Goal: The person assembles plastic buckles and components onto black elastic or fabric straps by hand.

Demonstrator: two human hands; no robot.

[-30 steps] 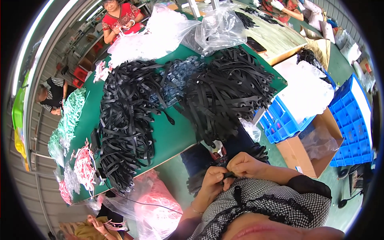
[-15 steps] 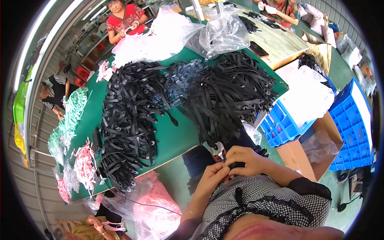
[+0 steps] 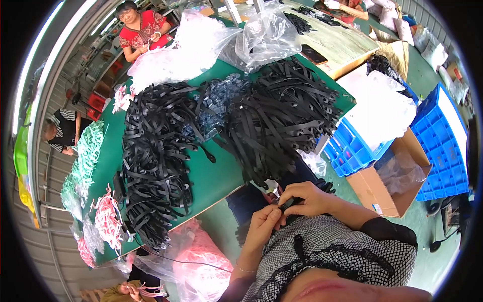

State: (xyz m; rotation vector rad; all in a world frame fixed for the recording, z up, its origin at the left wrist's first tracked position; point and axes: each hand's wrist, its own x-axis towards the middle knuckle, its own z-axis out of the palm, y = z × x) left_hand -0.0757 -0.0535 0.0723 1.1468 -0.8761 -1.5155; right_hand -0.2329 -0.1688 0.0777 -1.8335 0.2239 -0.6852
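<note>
Close to my body, beyond the table's near edge, both hands meet over a black strap (image 3: pixel 286 205). My left hand (image 3: pixel 263 221) pinches it with thumb and fingertips. Curled around it from the other side is my right hand (image 3: pixel 308 198). The fingers cover most of the strap, so its full length and ends cannot be made out. On the green table (image 3: pixel 216 171) lie two heaps of similar straps: a left heap (image 3: pixel 156 156) and a right heap (image 3: pixel 282 116) near my hands. Between them sits a pile of small bluish see-through plastic pieces (image 3: pixel 216 108).
White bundles (image 3: pixel 176 50) and a clear bag (image 3: pixel 266 40) cover the far side. Green strips (image 3: pixel 88 151) and pink strips (image 3: pixel 108 219) lie left. Blue crates (image 3: pixel 443 146) and a cardboard box (image 3: pixel 387 194) stand right. Co-workers (image 3: pixel 143 30) sit around.
My view has shifted slightly, so the table appears a little further left. Between my fingers more of the black strap shows now; both hands stay together.
</note>
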